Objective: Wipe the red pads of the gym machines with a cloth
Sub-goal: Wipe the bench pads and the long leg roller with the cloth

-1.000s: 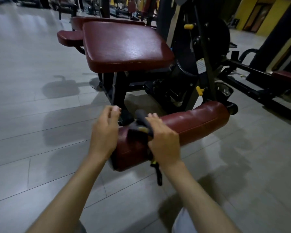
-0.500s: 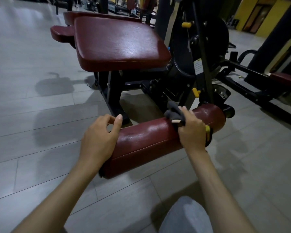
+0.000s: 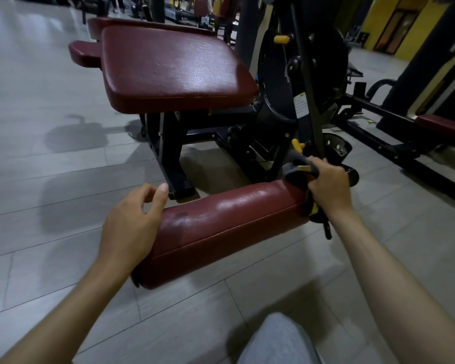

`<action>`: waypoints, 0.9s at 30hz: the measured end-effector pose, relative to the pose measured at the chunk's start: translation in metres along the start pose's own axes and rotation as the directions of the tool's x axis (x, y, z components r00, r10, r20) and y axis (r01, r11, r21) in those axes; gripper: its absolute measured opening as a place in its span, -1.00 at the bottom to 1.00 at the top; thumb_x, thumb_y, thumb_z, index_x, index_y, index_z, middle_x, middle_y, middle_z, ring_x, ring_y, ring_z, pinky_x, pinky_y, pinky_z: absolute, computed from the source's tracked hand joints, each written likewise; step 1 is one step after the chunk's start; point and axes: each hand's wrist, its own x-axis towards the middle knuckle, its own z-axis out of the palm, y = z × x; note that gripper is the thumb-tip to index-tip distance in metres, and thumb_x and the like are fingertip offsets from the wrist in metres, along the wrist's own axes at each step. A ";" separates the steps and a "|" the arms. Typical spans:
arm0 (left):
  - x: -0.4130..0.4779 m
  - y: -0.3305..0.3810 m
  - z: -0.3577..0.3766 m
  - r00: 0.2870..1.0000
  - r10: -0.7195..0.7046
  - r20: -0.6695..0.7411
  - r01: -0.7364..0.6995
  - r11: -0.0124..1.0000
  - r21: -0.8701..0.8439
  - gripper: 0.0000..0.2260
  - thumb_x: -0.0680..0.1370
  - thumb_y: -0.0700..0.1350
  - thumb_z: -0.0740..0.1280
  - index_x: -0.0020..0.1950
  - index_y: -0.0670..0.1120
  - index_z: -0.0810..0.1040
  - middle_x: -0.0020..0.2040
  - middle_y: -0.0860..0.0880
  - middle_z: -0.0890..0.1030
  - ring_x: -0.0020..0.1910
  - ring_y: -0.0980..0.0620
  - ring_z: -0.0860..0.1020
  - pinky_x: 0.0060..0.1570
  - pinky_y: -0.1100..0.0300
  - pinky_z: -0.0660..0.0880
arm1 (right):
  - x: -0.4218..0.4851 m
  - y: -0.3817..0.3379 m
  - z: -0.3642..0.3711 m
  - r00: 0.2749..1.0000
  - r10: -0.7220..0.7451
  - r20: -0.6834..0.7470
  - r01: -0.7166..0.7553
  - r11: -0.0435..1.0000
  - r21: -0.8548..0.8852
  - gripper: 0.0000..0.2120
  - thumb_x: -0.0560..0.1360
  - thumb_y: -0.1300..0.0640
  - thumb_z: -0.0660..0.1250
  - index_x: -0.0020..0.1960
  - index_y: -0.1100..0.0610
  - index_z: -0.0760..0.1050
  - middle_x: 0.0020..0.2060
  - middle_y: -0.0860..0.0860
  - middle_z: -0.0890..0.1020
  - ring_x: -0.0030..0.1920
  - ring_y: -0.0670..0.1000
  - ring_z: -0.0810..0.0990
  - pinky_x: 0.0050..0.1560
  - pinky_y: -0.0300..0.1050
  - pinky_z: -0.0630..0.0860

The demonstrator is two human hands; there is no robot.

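Right hand point(image 3: 329, 185) is clenched around a bunched dark cloth point(image 3: 296, 171), pressing it onto the far end of the red roller pad point(image 3: 229, 222), right where the pad meets the black machine frame point(image 3: 309, 106). Left hand point(image 3: 132, 224) sits at the near end of that pad with its fingers loosely curled and nothing in them. It looks like it's just steadying the pad, though I can't tell how firmly.

Stuff I'd worry about from here:

- The cloth hand is jammed up close to the metal. There's a yellow knob point(image 3: 298, 145) just beyond the knuckles and a bracket beside it, so a hard push further along probably ends in skinned knuckles or the cloth catching on hardware.
- A dark strap-like tail point(image 3: 326, 228) dangles under the right hand. That's my bet for what snags first if the hand sweeps along the lower edge of the pad.
- Roller pads like this tend to spin or swing on their arm. With the left hand that relaxed, pressure from the cloth could just turn the pad instead of scrubbing it.
- There's a dark smudge point(image 3: 180, 214) on top near the near end, easy to skip if the wiping stays at the far end. The underside facing the floor point(image 3: 50, 179) isn't visible at all.

The big seat pad point(image 3: 174, 67) above has no cloth on it.
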 end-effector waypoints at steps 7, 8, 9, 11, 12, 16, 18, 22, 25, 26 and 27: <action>-0.001 0.007 0.000 1.000 -0.012 -0.024 0.012 1.000 0.006 -0.56 0.66 0.30 0.06 0.08 0.03 0.57 0.02 0.10 0.59 0.03 0.10 0.50 -0.06 0.10 0.37 | 0.008 -0.008 -0.002 0.996 0.078 -0.030 -0.081 0.991 -0.108 -0.66 0.48 0.34 0.32 0.22 0.13 0.60 -0.08 0.21 0.69 -0.07 0.29 0.67 -0.07 0.07 0.58; -0.001 0.008 0.000 1.000 -0.009 -0.027 0.010 1.000 0.011 -0.58 0.66 0.28 0.07 0.08 0.03 0.57 0.01 0.11 0.57 0.03 0.10 0.50 -0.06 0.10 0.36 | -0.003 -0.016 0.001 0.998 -0.061 0.001 0.061 0.994 -0.092 -0.64 0.46 0.35 0.34 0.22 0.14 0.60 -0.06 0.19 0.70 -0.06 0.27 0.68 -0.07 0.05 0.60; -0.002 0.009 0.000 1.000 -0.006 -0.031 0.006 1.000 0.016 -0.59 0.66 0.27 0.07 0.08 0.03 0.57 0.01 0.11 0.57 0.02 0.11 0.50 -0.06 0.11 0.36 | -0.011 -0.018 0.002 0.986 -0.167 0.019 0.168 0.984 -0.057 -0.61 0.45 0.37 0.35 0.24 0.15 0.61 -0.01 0.17 0.71 -0.01 0.23 0.69 -0.04 0.04 0.61; -0.003 0.009 0.000 1.000 0.007 -0.030 -0.006 1.000 0.026 -0.58 0.66 0.32 0.08 0.06 0.05 0.56 0.01 0.12 0.57 0.01 0.11 0.50 -0.09 0.13 0.37 | -0.011 -0.008 -0.002 0.976 -0.215 0.016 0.216 0.976 -0.037 -0.58 0.47 0.36 0.37 0.29 0.12 0.60 0.04 0.13 0.72 0.03 0.18 0.70 0.01 0.01 0.62; -0.003 0.008 0.000 1.000 0.018 -0.024 -0.017 0.999 0.031 -0.57 0.64 0.35 0.06 0.05 0.07 0.55 0.00 0.13 0.58 0.00 0.11 0.51 -0.12 0.15 0.37 | -0.004 0.001 -0.005 0.985 -0.171 0.009 0.171 0.983 -0.065 -0.60 0.49 0.35 0.37 0.29 0.10 0.60 -0.01 0.14 0.73 -0.01 0.21 0.70 -0.04 0.02 0.61; -0.003 0.004 0.000 0.999 0.032 -0.031 -0.033 0.999 -0.022 -0.54 0.57 0.40 0.01 -0.01 0.12 0.53 -0.05 0.13 0.59 -0.03 0.10 0.54 -0.10 0.16 0.41 | 0.033 0.027 -0.010 0.991 0.093 0.095 -0.068 0.968 -0.242 -0.74 0.51 0.32 0.28 0.17 0.15 0.56 -0.17 0.26 0.66 -0.15 0.32 0.63 -0.21 0.02 0.47; -0.003 0.003 0.000 0.998 0.029 -0.047 -0.031 0.999 -0.044 -0.55 0.57 0.40 0.02 0.00 0.13 0.52 -0.04 0.12 0.60 -0.03 0.10 0.55 -0.08 0.18 0.43 | 0.041 0.028 -0.008 0.976 0.197 0.096 -0.166 0.950 -0.264 -0.77 0.53 0.30 0.26 0.16 0.18 0.55 -0.15 0.29 0.64 -0.12 0.34 0.61 -0.19 0.01 0.43; -0.002 0.003 0.002 0.998 0.024 -0.056 -0.027 0.998 -0.050 -0.56 0.56 0.38 0.07 0.04 0.10 0.54 0.00 0.11 0.61 0.00 0.11 0.57 -0.06 0.20 0.44 | 0.031 -0.002 -0.013 0.971 0.203 0.126 -0.175 0.963 -0.205 -0.77 0.55 0.29 0.27 0.18 0.18 0.56 -0.08 0.29 0.65 -0.02 0.35 0.62 -0.05 0.10 0.55; -0.001 0.003 0.002 0.998 0.019 -0.059 -0.022 0.998 -0.052 -0.53 0.55 0.38 0.09 0.06 0.06 0.58 0.01 0.11 0.62 0.01 0.08 0.58 -0.05 0.15 0.50 | 0.006 -0.040 -0.017 0.971 0.074 0.225 -0.048 0.992 -0.119 -0.76 0.57 0.26 0.29 0.21 0.12 0.55 -0.11 0.22 0.67 -0.04 0.29 0.65 -0.04 0.11 0.60; -0.001 0.003 0.002 0.998 0.017 -0.058 -0.020 0.999 -0.049 -0.53 0.55 0.38 0.09 0.07 0.06 0.58 0.01 0.11 0.62 0.01 0.08 0.58 -0.04 0.13 0.53 | -0.006 -0.054 -0.017 0.969 0.033 0.247 -0.020 0.998 -0.055 -0.77 0.58 0.23 0.29 0.22 0.09 0.54 -0.13 0.18 0.68 -0.06 0.26 0.66 -0.05 0.12 0.62; -0.001 0.002 0.002 0.998 0.016 -0.056 -0.018 0.999 -0.044 -0.53 0.56 0.38 0.10 0.07 0.06 0.58 0.01 0.11 0.62 0.01 0.08 0.59 -0.04 0.11 0.55 | -0.017 -0.070 -0.016 0.967 -0.009 0.253 0.008 1.000 0.003 -0.78 0.59 0.19 0.30 0.23 0.06 0.53 -0.14 0.15 0.68 -0.09 0.22 0.67 -0.09 0.12 0.63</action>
